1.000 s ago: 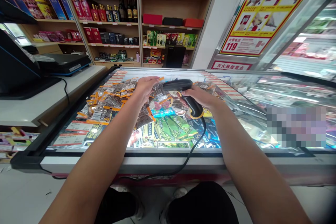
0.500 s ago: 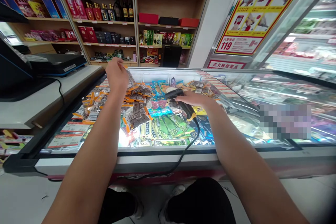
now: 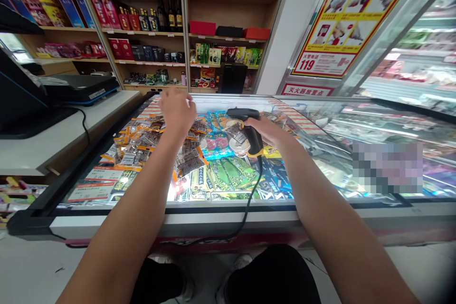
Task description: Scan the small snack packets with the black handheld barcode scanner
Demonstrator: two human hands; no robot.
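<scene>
My right hand (image 3: 265, 128) is wrapped around the grip of a black and yellow barcode scanner (image 3: 253, 135), its head pointing left. A dark cable hangs from the scanner's handle. Close by its grip, a small clear packet (image 3: 235, 132) lies over a round-lidded tub; whether my fingers touch it I cannot tell. Over the glass top, my left hand (image 3: 178, 110) is raised with loosely bent fingers apart and nothing visible in them. Below and around it is a heap of small clear packets with orange edges (image 3: 142, 140). Green bean-print ice packets (image 3: 228, 173) show nearer to me.
The glass-topped freezer (image 3: 249, 206) spans the front, with price labels (image 3: 94, 183) at its left. A counter (image 3: 21, 156) with a flat black device (image 3: 80, 88) stands left. Stocked shelves (image 3: 228, 35) rise behind; a poster (image 3: 338, 28) hangs right.
My left hand has moved right and a little down; the packet at its fingers no longer shows there. The scanner has risen and turned more upright in my right hand.
</scene>
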